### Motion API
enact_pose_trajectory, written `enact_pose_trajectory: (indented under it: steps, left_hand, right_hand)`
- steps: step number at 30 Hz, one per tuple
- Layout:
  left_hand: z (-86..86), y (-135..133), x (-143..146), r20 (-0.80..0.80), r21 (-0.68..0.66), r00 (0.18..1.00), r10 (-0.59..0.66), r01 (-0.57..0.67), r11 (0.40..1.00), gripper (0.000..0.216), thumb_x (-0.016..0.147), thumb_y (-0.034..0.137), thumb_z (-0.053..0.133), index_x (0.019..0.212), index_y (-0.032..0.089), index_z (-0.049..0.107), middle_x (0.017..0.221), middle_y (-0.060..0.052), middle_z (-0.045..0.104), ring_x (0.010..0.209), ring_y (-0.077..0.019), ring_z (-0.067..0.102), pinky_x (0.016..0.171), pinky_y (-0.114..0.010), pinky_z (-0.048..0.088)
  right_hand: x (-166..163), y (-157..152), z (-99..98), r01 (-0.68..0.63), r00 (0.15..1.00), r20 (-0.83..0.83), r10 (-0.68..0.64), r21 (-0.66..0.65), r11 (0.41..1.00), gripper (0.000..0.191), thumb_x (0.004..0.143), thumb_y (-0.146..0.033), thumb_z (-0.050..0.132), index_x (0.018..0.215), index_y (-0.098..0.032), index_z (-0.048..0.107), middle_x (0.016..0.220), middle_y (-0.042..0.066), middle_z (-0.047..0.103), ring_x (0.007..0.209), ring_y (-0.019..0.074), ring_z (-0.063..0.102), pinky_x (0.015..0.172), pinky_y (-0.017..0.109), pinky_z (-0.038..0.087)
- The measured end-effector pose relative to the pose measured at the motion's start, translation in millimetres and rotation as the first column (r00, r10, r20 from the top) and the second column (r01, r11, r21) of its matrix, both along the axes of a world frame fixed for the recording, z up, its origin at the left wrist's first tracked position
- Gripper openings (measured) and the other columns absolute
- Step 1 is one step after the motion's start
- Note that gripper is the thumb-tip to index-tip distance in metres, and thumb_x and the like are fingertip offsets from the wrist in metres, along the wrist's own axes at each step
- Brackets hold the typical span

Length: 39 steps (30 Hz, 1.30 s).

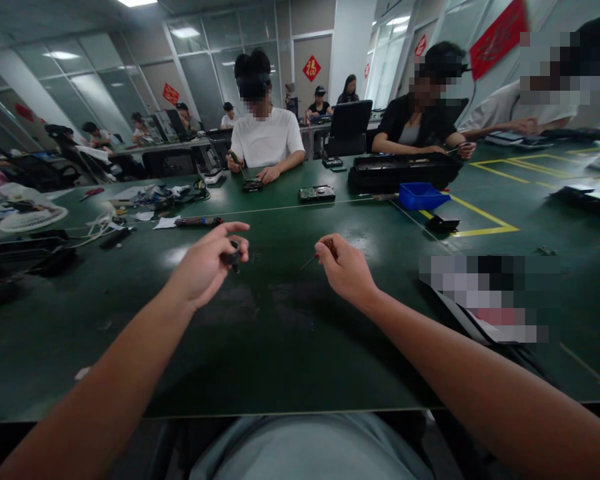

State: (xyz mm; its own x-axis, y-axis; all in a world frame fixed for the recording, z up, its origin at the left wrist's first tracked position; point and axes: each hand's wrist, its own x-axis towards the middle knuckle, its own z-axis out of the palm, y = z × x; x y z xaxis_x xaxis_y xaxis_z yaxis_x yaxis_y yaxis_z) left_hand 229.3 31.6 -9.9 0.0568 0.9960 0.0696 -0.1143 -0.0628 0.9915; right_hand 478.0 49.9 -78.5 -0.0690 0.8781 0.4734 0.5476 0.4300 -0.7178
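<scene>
My left hand (207, 261) is above the green table, its fingers curled round a small black part (234, 256) with a short stub pointing down; the exact kind is not clear. Its index finger stretches forward. My right hand (347, 267) is closed on a thin screwdriver (308, 262), whose slim metal shaft points down and left; a bit of red shows at the fingers, and the rest of the handle is hidden. A gap of table separates the shaft tip from the black part.
Beyond my hands lie a dark pen-like tool (199, 221), a hard drive (317, 193), a blue bin (423, 195) and a long black housing (403, 173). A partly blurred pale flat object (460, 310) lies at right. Co-workers sit across the green table (280, 360).
</scene>
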Motion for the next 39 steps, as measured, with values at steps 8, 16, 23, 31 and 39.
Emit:
enact_pose_trajectory:
  steps: [8, 16, 23, 31, 39]
  left_hand:
    - [-36.5, -13.6, 85.2, -0.139, -0.061, 0.948, -0.285, 0.279, 0.958, 0.036, 0.077, 0.014, 0.048, 0.112, 0.015, 0.056, 0.075, -0.001, 0.058, 0.073, -0.0156, 0.053, 0.074, -0.03, 0.042]
    - [-72.5, 15.6, 74.3, -0.55, 0.179, 0.829, -0.104, 0.238, 0.955, 0.043, 0.08, 0.014, 0.048, 0.123, 0.018, 0.05, 0.097, -0.004, 0.058, 0.091, -0.0186, 0.054, 0.088, -0.035, 0.042]
    - [-98.6, 36.4, 57.0, -0.779, 0.241, 0.625, -0.036, 0.352, 0.905, 0.043, 0.083, 0.006, 0.05, 0.125, 0.017, 0.051, 0.114, -0.011, 0.059, 0.108, -0.0228, 0.055, 0.101, -0.041, 0.044]
    - [-94.6, 34.7, 48.6, -0.753, 0.359, 0.655, 0.07, 0.318, 0.878, 0.038, 0.086, 0.013, 0.063, 0.123, 0.022, 0.062, 0.126, -0.007, 0.062, 0.119, -0.0231, 0.055, 0.109, -0.045, 0.04]
    - [-99.1, 35.8, 46.9, -0.71, 0.395, 0.692, 0.131, 0.237, 0.888, 0.038, 0.086, 0.018, 0.067, 0.123, 0.023, 0.063, 0.125, -0.005, 0.065, 0.12, -0.023, 0.057, 0.11, -0.043, 0.039]
  right_hand:
    - [1.9, 3.1, 0.4, 0.059, 0.998, -0.011, -0.059, 0.048, 0.997, 0.022, 0.097, -0.039, 0.047, 0.092, -0.021, 0.06, 0.078, 0.003, 0.066, 0.071, 0.0189, 0.061, 0.066, 0.031, 0.04]
    - [1.3, 2.5, 0.8, 0.069, 0.998, -0.007, -0.069, 0.034, 0.997, 0.021, 0.096, -0.039, 0.048, 0.097, -0.021, 0.059, 0.083, 0.004, 0.068, 0.073, 0.0198, 0.061, 0.067, 0.032, 0.04]
    - [0.5, -0.2, 6.6, 0.081, 0.993, 0.089, -0.08, -0.006, 0.997, 0.026, 0.096, -0.04, 0.05, 0.084, -0.02, 0.061, 0.069, 0.002, 0.062, 0.063, 0.0177, 0.056, 0.061, 0.031, 0.036]
    - [0.9, -8.8, 10.0, 0.013, 0.991, -0.135, -0.004, 0.065, 0.998, 0.021, 0.096, -0.038, 0.049, 0.089, -0.021, 0.06, 0.074, 0.002, 0.066, 0.066, 0.0165, 0.06, 0.064, 0.031, 0.043]
    - [-0.9, -7.4, 4.4, -0.037, 0.983, -0.176, 0.054, 0.1, 0.994, 0.017, 0.096, -0.035, 0.05, 0.101, -0.022, 0.058, 0.087, 0.005, 0.072, 0.081, 0.0201, 0.069, 0.075, 0.035, 0.051]
